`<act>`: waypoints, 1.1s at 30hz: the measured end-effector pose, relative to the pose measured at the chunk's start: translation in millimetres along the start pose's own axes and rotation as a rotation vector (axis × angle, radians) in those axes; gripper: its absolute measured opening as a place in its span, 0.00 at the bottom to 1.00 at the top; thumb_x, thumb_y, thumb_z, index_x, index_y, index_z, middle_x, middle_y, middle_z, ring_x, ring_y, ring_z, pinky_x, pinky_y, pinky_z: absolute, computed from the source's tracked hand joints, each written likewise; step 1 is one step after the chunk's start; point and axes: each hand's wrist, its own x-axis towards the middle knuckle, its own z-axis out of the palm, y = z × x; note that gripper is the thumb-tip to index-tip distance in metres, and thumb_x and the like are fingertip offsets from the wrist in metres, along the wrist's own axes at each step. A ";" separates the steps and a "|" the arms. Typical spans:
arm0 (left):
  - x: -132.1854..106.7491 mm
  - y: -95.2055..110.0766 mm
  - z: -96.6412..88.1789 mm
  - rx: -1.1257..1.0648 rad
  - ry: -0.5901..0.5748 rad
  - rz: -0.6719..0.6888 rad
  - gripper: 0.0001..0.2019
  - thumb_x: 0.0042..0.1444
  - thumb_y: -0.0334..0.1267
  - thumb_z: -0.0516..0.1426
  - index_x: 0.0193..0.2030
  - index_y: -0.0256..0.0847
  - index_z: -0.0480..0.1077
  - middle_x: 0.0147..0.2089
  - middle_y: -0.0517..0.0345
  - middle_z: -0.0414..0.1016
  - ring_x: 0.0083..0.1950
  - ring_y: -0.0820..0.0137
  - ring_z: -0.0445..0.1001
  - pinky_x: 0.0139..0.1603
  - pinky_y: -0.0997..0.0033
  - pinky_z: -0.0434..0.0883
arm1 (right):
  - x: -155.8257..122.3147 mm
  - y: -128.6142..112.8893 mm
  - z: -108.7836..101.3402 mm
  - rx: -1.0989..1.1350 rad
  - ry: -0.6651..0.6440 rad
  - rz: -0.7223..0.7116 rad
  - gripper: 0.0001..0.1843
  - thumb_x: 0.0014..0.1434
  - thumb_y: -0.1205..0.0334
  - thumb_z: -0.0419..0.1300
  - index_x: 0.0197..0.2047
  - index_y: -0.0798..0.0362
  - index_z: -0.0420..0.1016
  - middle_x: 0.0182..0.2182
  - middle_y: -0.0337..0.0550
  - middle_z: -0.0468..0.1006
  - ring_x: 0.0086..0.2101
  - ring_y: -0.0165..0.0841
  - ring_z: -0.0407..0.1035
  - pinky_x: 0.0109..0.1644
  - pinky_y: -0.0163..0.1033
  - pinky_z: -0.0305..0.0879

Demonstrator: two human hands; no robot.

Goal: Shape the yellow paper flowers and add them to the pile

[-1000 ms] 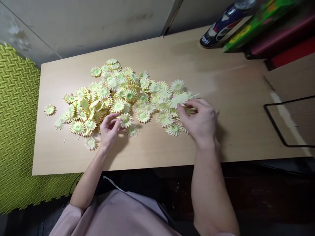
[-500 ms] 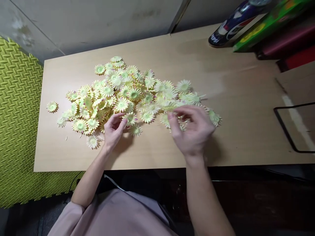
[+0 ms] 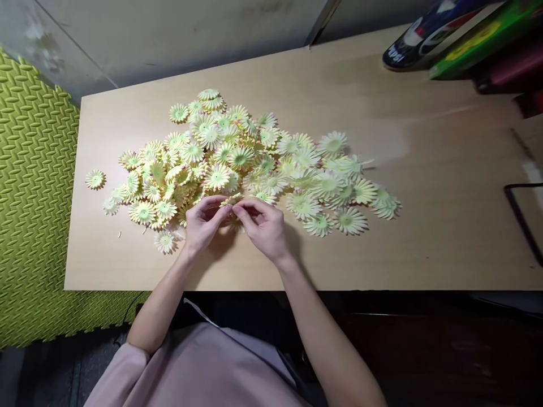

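Note:
Between my two hands is a pale yellow artificial flower head (image 3: 231,199), tilted so that mostly its petal edge shows. My left hand (image 3: 206,223) pinches it from the left with thumb and fingers. From the right, my right hand (image 3: 265,229) is closed on the same flower head, thumb tips almost meeting. Just beyond both hands spreads a heap of yellow-green flower heads (image 3: 216,177), some with pinkish petal tips. Paler, flatter flower heads (image 3: 328,183) lie in the right part of the heap. One more flower is partly hidden below my hands.
The wooden tabletop (image 3: 424,237) carries it all. A lone flower head (image 3: 95,179) lies at the left. Back right stand a Pepsi container (image 3: 418,42) and a green box (image 3: 475,48). A black wire frame (image 3: 520,220) is at the right edge, a green foam mat (image 3: 34,215) at the left.
My right hand has moved left from above the paler flowers to meet my left hand, and now grips the flower head too. The view has shifted slightly.

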 end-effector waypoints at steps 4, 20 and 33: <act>0.9 3.2 0.0 -0.035 0.002 -0.050 0.17 0.50 0.48 0.70 0.42 0.39 0.79 0.39 0.52 0.83 0.38 0.69 0.82 0.43 0.69 0.81 | -0.8 4.8 -2.4 0.058 0.016 0.058 0.11 0.64 0.51 0.62 0.38 0.51 0.75 0.28 0.37 0.75 0.27 0.29 0.71 0.34 0.36 0.71; -0.4 -0.1 7.7 -0.243 0.067 -0.112 0.18 0.46 0.49 0.71 0.37 0.39 0.75 0.30 0.64 0.75 0.31 0.79 0.75 0.36 0.77 0.81 | -8.5 -15.8 -40.6 -0.009 0.096 0.011 0.13 0.64 0.48 0.61 0.38 0.49 0.73 0.29 0.39 0.76 0.28 0.30 0.72 0.33 0.35 0.72; -3.7 -1.2 1.0 -0.103 0.085 0.028 0.17 0.55 0.49 0.66 0.43 0.39 0.75 0.39 0.54 0.80 0.39 0.71 0.80 0.39 0.71 0.82 | 20.8 -36.4 -133.0 -0.649 0.522 -0.126 0.11 0.66 0.52 0.58 0.39 0.48 0.77 0.37 0.49 0.77 0.34 0.40 0.71 0.40 0.47 0.67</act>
